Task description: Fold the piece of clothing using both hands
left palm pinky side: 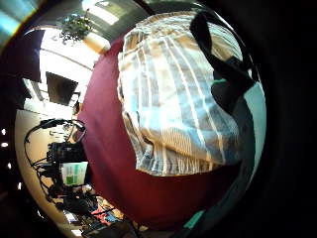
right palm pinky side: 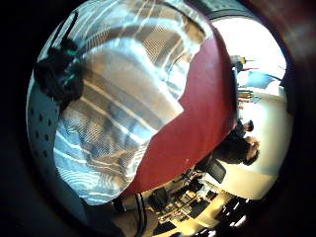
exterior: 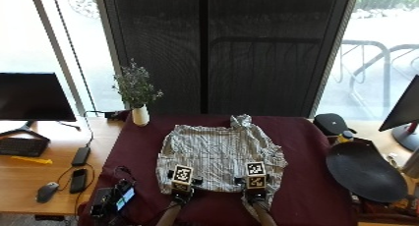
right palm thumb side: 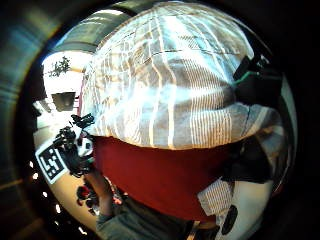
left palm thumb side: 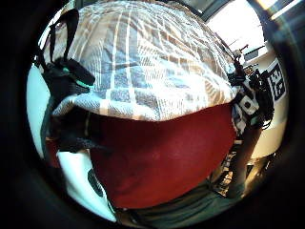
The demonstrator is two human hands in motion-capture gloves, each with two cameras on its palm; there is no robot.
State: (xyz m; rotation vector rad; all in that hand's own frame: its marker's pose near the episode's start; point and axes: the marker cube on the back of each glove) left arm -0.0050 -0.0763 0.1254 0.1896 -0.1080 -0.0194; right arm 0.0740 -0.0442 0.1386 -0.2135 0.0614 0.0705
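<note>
A light striped shirt [exterior: 219,155] lies spread on the dark red tablecloth [exterior: 308,186], collar end away from me. My left hand [exterior: 181,192] is at the shirt's near hem on the left, and my right hand [exterior: 255,194] is at the hem on the right. Both palm pairs show the shirt [left palm thumb side: 143,62] [right palm thumb side: 170,85] close up, its hem raised off the red cloth. Gloved fingers [left palm thumb side: 66,78] of the left hand pinch the hem, and the right hand's fingers [right palm thumb side: 257,82] do the same. The shirt [left palm pinky side: 173,99] [right palm pinky side: 113,98] fills the little finger side views too.
A white vase with a plant [exterior: 139,113] stands at the table's far left corner. A black round object [exterior: 363,172] lies to the right. A small device with cables [exterior: 111,199] sits near the front left corner. A monitor [exterior: 33,96] stands on the left desk.
</note>
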